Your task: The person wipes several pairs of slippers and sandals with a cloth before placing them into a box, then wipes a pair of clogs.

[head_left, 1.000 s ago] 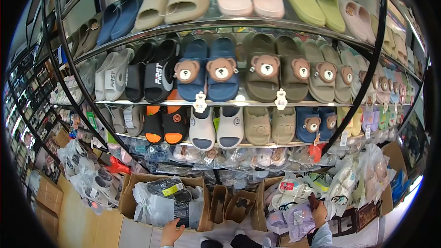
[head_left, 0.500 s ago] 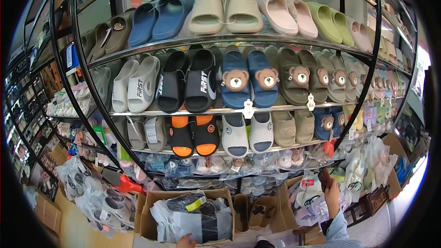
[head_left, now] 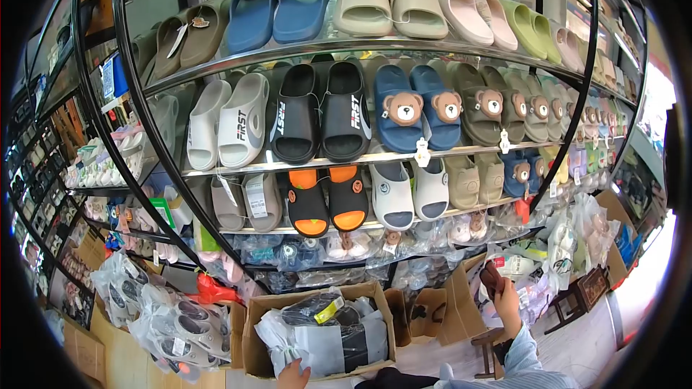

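My right hand (head_left: pixel 509 307) is closed around a small dark reddish-brown thing (head_left: pixel 492 279), whose kind I cannot make out. It is held up beside the plastic-bagged footwear (head_left: pixel 530 289) at the lower right. At the bottom of the view, my left hand (head_left: pixel 293 375) is at the front edge of an open cardboard box (head_left: pixel 258 351). Its fingers are partly cut off by the frame, but thumb and fingers look apart with nothing between them. Inside the box lie wrapped dark and grey packages (head_left: pixel 311 346) with a yellow-green label (head_left: pixel 329 309).
A black-framed rack (head_left: pixel 375 45) of slide slippers, including black slides (head_left: pixel 346 112) and blue bear slides (head_left: pixel 398 112), stands in front. Bagged slippers (head_left: pixel 184 331) are at lower left. Another open box (head_left: pixel 455 317), a wooden stool (head_left: pixel 484 346) and a dark wooden stool (head_left: pixel 587 295) are lower right.
The view has shifted, so the rack and box appear farther right. My right hand has come slightly left and nearer, still holding the brown thing. My left hand stays by the box front.
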`<state>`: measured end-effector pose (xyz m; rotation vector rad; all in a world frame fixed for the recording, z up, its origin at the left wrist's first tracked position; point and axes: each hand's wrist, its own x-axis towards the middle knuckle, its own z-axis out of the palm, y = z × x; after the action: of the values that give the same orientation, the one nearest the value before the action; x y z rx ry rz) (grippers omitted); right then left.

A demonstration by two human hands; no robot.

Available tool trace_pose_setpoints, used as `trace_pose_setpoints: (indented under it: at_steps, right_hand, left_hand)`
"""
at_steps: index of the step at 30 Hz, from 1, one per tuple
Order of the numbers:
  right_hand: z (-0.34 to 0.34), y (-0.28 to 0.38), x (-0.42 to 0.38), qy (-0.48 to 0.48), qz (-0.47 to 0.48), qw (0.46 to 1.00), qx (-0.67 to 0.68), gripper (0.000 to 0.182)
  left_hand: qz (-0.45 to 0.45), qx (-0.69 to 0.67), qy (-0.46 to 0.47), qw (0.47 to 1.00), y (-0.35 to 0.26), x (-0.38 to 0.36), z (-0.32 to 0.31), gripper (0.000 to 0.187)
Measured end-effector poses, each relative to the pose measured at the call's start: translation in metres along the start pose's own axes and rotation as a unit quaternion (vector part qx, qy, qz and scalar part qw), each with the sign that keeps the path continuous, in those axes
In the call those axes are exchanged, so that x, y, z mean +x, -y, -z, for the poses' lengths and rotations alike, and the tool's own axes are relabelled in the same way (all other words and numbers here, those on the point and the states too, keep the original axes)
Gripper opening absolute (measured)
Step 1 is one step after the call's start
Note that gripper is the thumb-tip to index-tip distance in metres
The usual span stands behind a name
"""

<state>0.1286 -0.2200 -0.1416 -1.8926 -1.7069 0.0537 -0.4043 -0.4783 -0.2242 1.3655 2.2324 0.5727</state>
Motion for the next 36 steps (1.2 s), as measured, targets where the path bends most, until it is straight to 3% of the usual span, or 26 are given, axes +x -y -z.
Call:
trace_pose_setpoints:
  at_steps: [6, 8, 14, 17, 20, 22, 23, 25, 29, 36]
  right_hand:
    - [-0.012, 0.004, 0.012, 0.027, -0.017, 0.998, 0.047, 0.025]
    - [-0.018, 0.009, 0.015, 0.089, -0.043, 0.992, 0.081, 0.026]
    - [-0.055, -0.021, 0.009, 0.116, -0.062, 0.983, 0.126, 0.032]
    - [-0.061, -0.024, 0.009, 0.128, -0.141, 0.966, 0.174, 0.034]
    - [-0.085, -0.048, 0.009, 0.088, -0.171, 0.946, 0.261, 0.030]
    - [-0.086, -0.050, 0.015, 0.055, -0.125, 0.888, 0.440, 0.037]
    - [-0.087, -0.050, 0.016, 0.055, -0.125, 0.888, 0.440, 0.037]
    - [-0.082, -0.039, 0.021, -0.004, -0.083, 0.857, 0.509, 0.043]
    - [-0.101, -0.067, 0.016, -0.009, -0.131, 0.877, 0.463, 0.041]
    - [-0.103, -0.042, -0.002, -0.017, -0.091, 0.891, 0.445, 0.036]
  left_hand:
    - [0.054, 0.021, 0.039, 0.998, -0.030, 0.005, 0.005, 0.043]
    - [0.044, 0.032, 0.046, 0.997, -0.032, 0.011, 0.002, 0.043]
    - [0.011, 0.069, 0.080, 0.994, -0.050, 0.025, -0.002, 0.041]
    - [-0.009, 0.066, 0.083, 0.994, -0.060, 0.029, 0.005, 0.040]
    - [-0.001, 0.077, 0.080, 0.994, -0.065, 0.026, 0.004, 0.039]
    - [0.029, 0.057, 0.100, 0.993, -0.071, 0.027, 0.007, 0.039]
    - [0.059, 0.039, 0.124, 0.990, -0.072, 0.027, 0.008, 0.039]
    - [0.038, 0.051, 0.113, 0.992, -0.073, 0.028, 0.009, 0.039]
    - [-0.030, 0.057, 0.076, 0.995, -0.068, 0.030, 0.011, 0.039]
    - [-0.069, 0.077, 0.035, 0.994, -0.043, 0.047, 0.023, 0.042]
